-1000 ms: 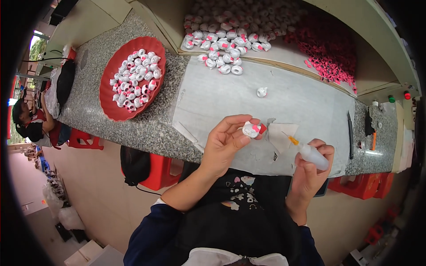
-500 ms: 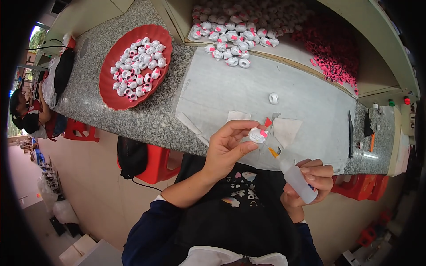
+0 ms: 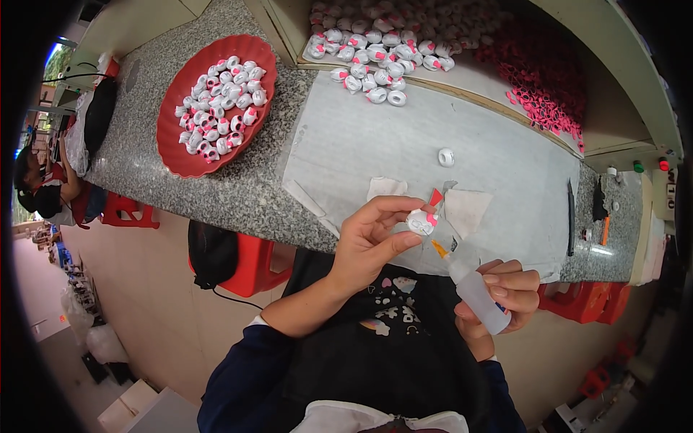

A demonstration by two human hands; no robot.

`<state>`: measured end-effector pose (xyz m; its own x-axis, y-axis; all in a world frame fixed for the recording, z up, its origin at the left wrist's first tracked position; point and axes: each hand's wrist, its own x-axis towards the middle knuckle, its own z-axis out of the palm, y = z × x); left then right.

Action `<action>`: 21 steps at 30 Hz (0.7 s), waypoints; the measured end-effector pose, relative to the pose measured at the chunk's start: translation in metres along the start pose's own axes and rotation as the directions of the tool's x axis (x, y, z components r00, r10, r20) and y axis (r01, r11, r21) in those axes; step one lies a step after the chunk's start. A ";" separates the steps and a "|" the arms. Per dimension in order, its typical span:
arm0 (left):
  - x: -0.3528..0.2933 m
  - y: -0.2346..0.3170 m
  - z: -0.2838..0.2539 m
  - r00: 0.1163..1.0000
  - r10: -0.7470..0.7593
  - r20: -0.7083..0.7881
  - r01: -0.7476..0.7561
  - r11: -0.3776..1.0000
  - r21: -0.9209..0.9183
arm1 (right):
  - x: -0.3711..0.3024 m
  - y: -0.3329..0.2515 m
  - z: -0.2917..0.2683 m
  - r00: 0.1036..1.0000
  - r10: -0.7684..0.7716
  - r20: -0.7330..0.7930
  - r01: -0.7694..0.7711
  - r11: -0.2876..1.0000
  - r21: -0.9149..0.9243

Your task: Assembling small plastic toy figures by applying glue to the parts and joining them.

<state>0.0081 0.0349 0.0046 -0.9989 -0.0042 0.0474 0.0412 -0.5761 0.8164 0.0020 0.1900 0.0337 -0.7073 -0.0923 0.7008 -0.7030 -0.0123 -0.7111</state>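
Observation:
Between thumb and fingers, my left hand [image 3: 372, 234] pinches a small white cat-head piece [image 3: 421, 222] with a pink bow. My right hand [image 3: 505, 292] is wrapped round a translucent squeeze bottle [image 3: 482, 299] with an orange tip [image 3: 439, 249]. The bottle slants up to the left, and its tip sits just below the cat-head piece, apart from it. Beyond my hands, one white ring-shaped piece [image 3: 446, 157] lies on the white sheet [image 3: 361, 144]. Two cloth scraps, one of them this pale square [image 3: 469, 211], and a small red piece [image 3: 436, 196] lie close by.
At left, a red scalloped bowl [image 3: 172, 137] holds many white-and-pink pieces. A shelf at the back carries a heap of white pieces [image 3: 375, 54] and a pile of pink parts [image 3: 541, 108]. A black pen-like tool [image 3: 570, 216] lies at right. Another person [image 3: 54, 184] sits far left.
The bottle's tip has drawn slightly left and away from the cat-head piece, and my right hand has shifted a little left. My left hand keeps its pinch, almost still.

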 end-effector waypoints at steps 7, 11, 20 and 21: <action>-0.001 0.001 0.000 1.000 0.002 -0.029 -0.003 0.999 -0.033 | -0.003 -0.001 -0.001 0.999 -0.001 -0.045 0.000 1.000 -0.020; -0.003 0.000 -0.001 0.999 -0.026 -0.020 0.025 0.999 -0.031 | -0.004 -0.001 0.001 0.998 -0.006 -0.065 0.004 1.000 -0.025; -0.002 -0.003 0.000 1.000 -0.030 -0.004 0.030 0.998 -0.046 | -0.006 -0.001 -0.001 0.999 0.013 -0.042 -0.013 1.000 0.003; -0.002 -0.003 0.000 0.999 -0.039 -0.012 0.038 0.998 -0.054 | -0.007 -0.001 -0.001 0.999 0.022 -0.035 -0.022 1.000 0.002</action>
<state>0.0098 0.0366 0.0025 -0.9999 0.0087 0.0089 0.0016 -0.6195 0.7850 0.0073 0.1918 0.0294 -0.7245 -0.0581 0.6868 -0.6874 -0.0125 -0.7262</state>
